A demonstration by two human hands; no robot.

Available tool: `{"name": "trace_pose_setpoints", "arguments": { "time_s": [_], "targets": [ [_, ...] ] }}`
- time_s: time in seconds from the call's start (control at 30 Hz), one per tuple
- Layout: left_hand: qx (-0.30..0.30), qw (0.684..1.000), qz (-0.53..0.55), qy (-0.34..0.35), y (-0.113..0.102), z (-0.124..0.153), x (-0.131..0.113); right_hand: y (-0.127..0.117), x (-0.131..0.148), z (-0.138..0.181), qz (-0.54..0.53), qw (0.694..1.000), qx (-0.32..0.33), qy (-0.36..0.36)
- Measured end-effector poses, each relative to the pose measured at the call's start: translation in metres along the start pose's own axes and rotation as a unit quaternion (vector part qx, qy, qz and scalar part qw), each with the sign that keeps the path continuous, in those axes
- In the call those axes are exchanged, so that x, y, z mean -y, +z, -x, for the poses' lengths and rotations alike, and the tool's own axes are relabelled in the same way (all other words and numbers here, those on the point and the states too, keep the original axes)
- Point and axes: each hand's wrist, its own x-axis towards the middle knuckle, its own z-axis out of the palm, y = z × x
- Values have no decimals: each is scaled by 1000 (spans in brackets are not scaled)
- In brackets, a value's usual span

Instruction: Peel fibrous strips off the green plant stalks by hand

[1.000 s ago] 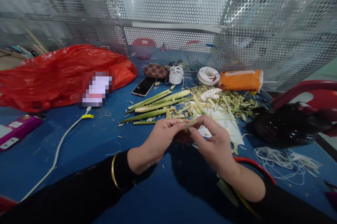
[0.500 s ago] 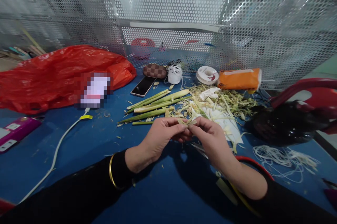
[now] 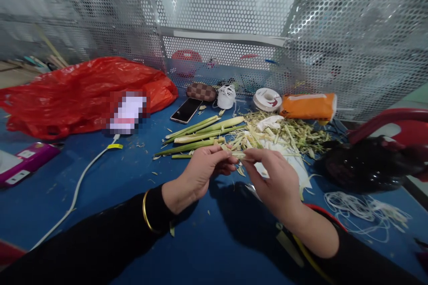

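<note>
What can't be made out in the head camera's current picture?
In the head view:
Phone screen: blurred by pixel blocks.
Plant strip: partly covered by left hand and right hand.
Purple object: cut off by left edge.
Red loop: partly hidden by right forearm.
Red item: obscured by perforated panel.

On the blue table (image 3: 214,249) lie green stalks (image 3: 189,146), a dark phone (image 3: 186,110), a case (image 3: 201,92), a spool (image 3: 261,97); at the right, loose string (image 3: 347,202); at the left, a red bag (image 3: 83,82).
</note>
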Motion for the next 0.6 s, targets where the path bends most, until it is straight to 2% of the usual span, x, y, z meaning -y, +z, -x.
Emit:
{"name": "trace_pose_setpoints", "arguments": {
  "time_s": [0.13,0.23,0.3,0.37,0.47,0.6],
  "targets": [
    [6,999,-41,-12,4,2,-2,-5,-2,-5,26,996,13,-88],
    [33,996,-75,-22,6,5,-3,-7,-2,-7,11,996,7,-83],
    [58,994,-93,-25,6,6,-3,-7,-3,-7,-23,999,7,-26],
    [71,992,-103,-27,5,7,-4,-6,-3,-7,-70,995,13,64],
    [85,990,-111,-34,5,7,-3,-5,-3,-7,-151,971,32,182],
    [90,989,-112,-42,4,6,-3,-4,-4,-10,-236,932,45,271]
  ]
}}
